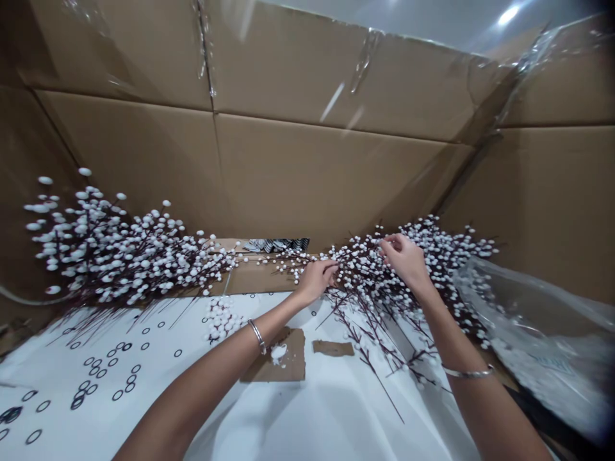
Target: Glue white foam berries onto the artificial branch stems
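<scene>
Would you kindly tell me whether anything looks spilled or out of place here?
The uneven white smear on the brown cardboard piece looks possibly spilled, and dark rings lie scattered untidily over the white surface at left.

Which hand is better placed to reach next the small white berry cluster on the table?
Probably the left hand: it is nearer to the white berry cluster, which lies on that side. The right hand is farther, at the right-hand berry branches.

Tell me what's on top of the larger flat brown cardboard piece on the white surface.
An irregular white patch, material unclear, plus small white flecks. The person's bare left forearm covers the cardboard's upper-left part; anything there can't be seen.
</scene>
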`<state>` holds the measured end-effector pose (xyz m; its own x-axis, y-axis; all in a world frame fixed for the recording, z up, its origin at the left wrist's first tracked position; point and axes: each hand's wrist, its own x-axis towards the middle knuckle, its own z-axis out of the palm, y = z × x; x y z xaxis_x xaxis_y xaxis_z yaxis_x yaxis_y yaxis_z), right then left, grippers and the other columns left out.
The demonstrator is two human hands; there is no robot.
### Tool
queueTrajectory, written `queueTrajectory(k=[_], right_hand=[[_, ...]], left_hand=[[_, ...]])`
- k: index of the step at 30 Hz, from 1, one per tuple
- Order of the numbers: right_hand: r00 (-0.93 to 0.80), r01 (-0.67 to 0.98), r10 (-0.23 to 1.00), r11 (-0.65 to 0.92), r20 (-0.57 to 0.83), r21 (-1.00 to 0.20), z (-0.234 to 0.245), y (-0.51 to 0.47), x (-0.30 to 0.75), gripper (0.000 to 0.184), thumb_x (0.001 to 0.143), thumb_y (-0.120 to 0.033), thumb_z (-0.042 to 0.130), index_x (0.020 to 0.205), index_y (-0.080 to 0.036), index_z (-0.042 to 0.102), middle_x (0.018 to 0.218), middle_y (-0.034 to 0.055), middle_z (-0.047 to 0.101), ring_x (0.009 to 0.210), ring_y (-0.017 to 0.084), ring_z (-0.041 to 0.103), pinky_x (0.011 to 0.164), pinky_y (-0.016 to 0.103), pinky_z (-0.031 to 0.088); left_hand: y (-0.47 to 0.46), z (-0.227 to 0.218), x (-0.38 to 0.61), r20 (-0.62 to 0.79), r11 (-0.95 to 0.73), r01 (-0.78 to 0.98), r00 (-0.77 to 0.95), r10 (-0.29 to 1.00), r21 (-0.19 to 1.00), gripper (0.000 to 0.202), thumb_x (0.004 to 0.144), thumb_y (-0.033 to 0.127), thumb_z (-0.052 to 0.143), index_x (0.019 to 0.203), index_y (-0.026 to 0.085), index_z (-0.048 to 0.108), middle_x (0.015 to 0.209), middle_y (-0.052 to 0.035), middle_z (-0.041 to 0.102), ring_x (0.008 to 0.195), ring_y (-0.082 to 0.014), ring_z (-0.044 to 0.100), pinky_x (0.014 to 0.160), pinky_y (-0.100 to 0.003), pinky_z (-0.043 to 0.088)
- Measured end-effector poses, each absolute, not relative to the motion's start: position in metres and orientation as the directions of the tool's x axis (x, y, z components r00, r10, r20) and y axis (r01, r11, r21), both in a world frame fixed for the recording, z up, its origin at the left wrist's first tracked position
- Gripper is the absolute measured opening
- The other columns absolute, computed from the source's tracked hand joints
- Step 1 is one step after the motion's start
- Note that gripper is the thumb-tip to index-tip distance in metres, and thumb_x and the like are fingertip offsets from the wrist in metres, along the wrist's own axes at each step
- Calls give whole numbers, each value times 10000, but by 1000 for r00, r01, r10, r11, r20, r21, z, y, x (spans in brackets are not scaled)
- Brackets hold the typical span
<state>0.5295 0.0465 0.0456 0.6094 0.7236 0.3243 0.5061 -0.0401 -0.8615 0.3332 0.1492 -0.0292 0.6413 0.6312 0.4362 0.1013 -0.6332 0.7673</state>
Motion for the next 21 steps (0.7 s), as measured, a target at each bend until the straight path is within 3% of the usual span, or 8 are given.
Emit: queueTrajectory(k=[7, 15, 17, 21], right_hand=[[463, 561, 795, 79, 392, -824, 47, 59, 517, 161, 790, -331, 649, 724, -184, 650, 646, 23, 666, 530, 134, 572, 516, 241, 450], [526, 425, 775, 117, 350, -897, 52, 71, 535, 99, 809, -207, 632, 749, -138, 593, 650, 69, 667, 507, 143, 610, 461, 245, 486], [547, 383, 767, 126, 335, -915, 56, 76, 539, 71, 806, -182, 614, 852, -129, 605, 714, 73, 682, 560, 147, 635, 494, 246, 509], [648, 351, 678, 140, 348, -926, 68, 86, 547, 411, 785, -162, 584, 1185, -166, 494, 871, 48, 663, 652, 152, 648, 520, 247, 516]], left_hand=[[142, -24, 331, 443, -667, 129, 654, 613, 734, 327, 959, 289, 436, 1061, 160, 719, 603, -10, 664, 599, -165, 630, 645, -228, 450], [138, -20, 321, 458, -735, 257, 641, 615, 627, 298, 949, 255, 480, 1127, 203, 714, 695, -41, 702, 659, -196, 637, 689, -259, 447], [135, -20, 319, 454, -748, 277, 652, 607, 604, 292, 941, 246, 492, 1127, 218, 716, 735, -50, 717, 690, -210, 649, 703, -273, 455], [132, -20, 315, 455, -763, 278, 666, 591, 584, 284, 942, 255, 496, 1116, 228, 718, 829, -60, 740, 733, -216, 664, 726, -286, 469]])
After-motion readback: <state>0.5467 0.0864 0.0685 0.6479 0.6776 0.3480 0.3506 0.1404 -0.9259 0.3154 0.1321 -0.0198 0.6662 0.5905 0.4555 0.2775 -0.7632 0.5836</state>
